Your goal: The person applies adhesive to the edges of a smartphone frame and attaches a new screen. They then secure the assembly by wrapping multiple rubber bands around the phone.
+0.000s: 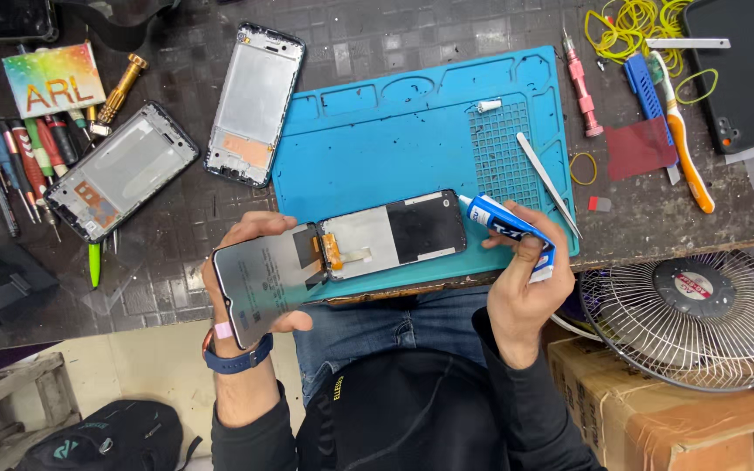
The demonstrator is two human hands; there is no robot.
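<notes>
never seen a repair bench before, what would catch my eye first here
The bright blue work mat in the middle of the dark bench stands out most. At its near edge the left hand holds a phone screen panel, and the right hand holds a blue and white glue tube. Two bare phone frames lie left of the mat.

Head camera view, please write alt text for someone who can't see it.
Seen from above, a person's left hand holds a phone display panel while the right hand holds a blue and white glue tube beside a phone screen module lying on a blue work mat. Two phone frames, screwdrivers and tweezers lie about.
</notes>
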